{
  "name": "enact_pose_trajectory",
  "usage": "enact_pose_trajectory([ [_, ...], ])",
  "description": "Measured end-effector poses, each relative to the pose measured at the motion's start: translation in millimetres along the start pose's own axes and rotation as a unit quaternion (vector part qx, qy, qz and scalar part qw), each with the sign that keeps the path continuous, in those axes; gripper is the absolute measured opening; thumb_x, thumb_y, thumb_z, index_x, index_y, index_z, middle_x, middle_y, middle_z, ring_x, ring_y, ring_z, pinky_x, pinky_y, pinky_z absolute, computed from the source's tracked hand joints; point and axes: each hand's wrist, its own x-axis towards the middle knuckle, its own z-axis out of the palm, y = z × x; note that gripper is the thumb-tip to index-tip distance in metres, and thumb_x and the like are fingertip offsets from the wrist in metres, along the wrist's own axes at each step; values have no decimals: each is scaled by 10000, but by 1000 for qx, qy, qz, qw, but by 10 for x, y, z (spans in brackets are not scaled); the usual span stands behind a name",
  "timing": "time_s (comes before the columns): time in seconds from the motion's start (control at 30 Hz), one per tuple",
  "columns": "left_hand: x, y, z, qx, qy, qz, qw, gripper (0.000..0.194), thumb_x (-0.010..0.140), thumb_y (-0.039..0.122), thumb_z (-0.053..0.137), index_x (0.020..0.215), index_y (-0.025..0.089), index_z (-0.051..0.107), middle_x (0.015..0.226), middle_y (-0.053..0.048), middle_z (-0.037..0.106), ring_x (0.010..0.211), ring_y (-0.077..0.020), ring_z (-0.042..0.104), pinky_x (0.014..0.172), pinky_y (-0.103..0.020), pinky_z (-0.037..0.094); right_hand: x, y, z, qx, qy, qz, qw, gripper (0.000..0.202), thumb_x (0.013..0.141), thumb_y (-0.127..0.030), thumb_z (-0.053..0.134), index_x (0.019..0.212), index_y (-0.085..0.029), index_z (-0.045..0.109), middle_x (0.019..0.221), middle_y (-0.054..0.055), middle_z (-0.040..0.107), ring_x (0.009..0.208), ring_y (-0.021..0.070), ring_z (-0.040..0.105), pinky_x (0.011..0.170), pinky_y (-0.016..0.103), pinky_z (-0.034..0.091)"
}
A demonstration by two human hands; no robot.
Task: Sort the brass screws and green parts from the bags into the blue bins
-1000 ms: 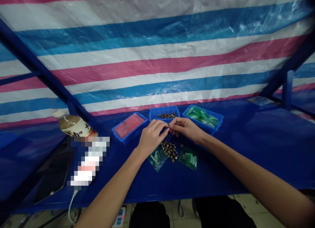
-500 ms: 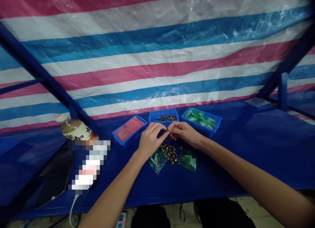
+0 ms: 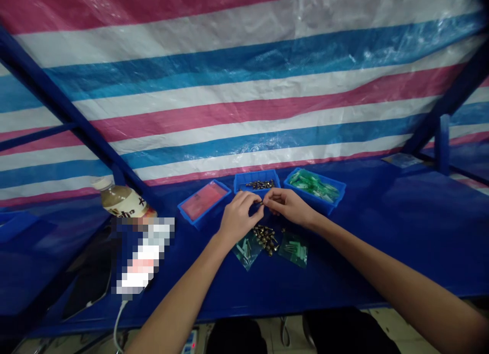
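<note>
My left hand (image 3: 240, 215) and my right hand (image 3: 287, 205) meet over the table, fingertips nearly touching. Between them is a small dark, brass-coloured metal fitting (image 3: 262, 202), pinched by both; its exact shape is too small to make out. Just below lies a loose pile of similar brass-coloured fittings (image 3: 266, 239). A clear bag (image 3: 247, 249) with pale plugs and screws lies left of the pile, partly under my left wrist. To the right lies a greenish bag (image 3: 294, 250) with similar contents. Behind my hands stands a blue bin (image 3: 244, 177) holding more metal fittings.
A blue bin with a red, flat content (image 3: 202, 200) stands at left, and another with green-tinted bags (image 3: 315, 185) at right. A drink bottle (image 3: 124, 200), a blurred-out white object with a cable (image 3: 121, 313) and a dark tablet-like slab (image 3: 89, 282) are further left.
The view has shifted slightly, so everything sits a little further right. Both hands stay together at the small metal fitting, with only slight finger movement.
</note>
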Motion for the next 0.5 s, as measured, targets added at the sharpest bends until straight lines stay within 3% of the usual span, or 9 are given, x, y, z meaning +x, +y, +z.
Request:
enact_pose_trajectory([
  [0.2,10,40,-44,48,-44,-14,998,85,871,214,537,933,199,594,936,-30,656,947,-193,573,819,-309,505,-31,7,7,-118,2,-45,992,214,881,-363,575,860,-166,655,738,18,634,623,131,546,582,257,417],
  [0.3,20,45,-65,80,-55,-38,995,171,918,289,503,1035,199,588,1020,-45,663,1001,-208,571,855,-330,499,-20,-34,-57,-197,72,-78,975,233,902,-375,554,903,-176,675,742,23,662,589,130,547,556,250,401],
  [0.43,33,30,-75,163,-74,-110,978,262,972,322,409,1148,183,544,1007,-77,683,936,-225,620,720,-317,505,34,-77,-238,-379,215,-96,895,270,934,-345,511,1052,-183,692,681,32,665,566,158,570,580,271,400],
  [0.5,38,10,-84,199,-102,-133,965,249,984,299,372,1117,183,547,953,-78,695,855,-230,647,628,-303,481,41,-80,-300,-456,204,-83,862,341,943,-325,493,1214,-182,643,685,47,682,577,187,593,596,291,411],
])
